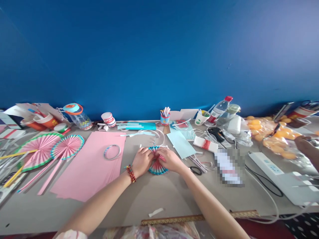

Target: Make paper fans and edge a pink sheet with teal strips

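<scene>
A small pleated paper fan (158, 170), pink with a blue edge, lies on the table in front of me. My left hand (144, 161) is closed on its left side, with a beaded bracelet at the wrist. From the other side my right hand (170, 160) grips the fan near its middle. The fingers of both hands hide the fan's centre. To the left is a stack of pink paper sheets (94, 166) with a roll of clear tape (112, 152) on it. Scissors (195, 170) lie to the right of my right hand.
Two finished-looking pleated fans (67, 147) lie at the left. Light blue paper (181, 144), a plastic bottle (219, 111), yellow-orange balls in bags (281, 139) and a power strip (271, 166) are at the right. Another person's hand (307, 149) shows at the right edge.
</scene>
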`<state>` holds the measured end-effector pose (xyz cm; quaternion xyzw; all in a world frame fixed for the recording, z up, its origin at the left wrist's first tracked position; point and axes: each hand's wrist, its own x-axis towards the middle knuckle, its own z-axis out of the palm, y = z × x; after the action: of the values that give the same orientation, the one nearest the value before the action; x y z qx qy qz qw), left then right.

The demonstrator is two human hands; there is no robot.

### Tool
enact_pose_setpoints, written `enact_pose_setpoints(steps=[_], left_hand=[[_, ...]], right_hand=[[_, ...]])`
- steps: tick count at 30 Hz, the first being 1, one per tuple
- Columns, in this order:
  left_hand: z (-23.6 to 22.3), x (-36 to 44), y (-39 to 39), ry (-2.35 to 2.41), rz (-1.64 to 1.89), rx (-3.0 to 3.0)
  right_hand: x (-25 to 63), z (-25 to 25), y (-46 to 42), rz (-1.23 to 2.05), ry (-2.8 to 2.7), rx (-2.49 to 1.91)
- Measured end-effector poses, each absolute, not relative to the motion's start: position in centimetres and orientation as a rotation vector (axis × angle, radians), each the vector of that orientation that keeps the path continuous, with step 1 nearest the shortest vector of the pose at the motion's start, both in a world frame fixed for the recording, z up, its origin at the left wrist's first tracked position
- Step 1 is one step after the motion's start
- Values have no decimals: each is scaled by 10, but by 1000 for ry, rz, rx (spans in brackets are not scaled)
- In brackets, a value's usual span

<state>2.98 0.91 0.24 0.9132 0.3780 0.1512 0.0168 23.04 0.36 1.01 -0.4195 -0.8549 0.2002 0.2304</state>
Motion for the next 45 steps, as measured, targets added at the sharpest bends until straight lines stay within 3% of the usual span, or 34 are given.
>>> enact_pose_setpoints(steps=[45], left_hand=[[3,-5,-9,1366,527,2777]], right_hand=[[238,5,4,537,-2324,-1032]])
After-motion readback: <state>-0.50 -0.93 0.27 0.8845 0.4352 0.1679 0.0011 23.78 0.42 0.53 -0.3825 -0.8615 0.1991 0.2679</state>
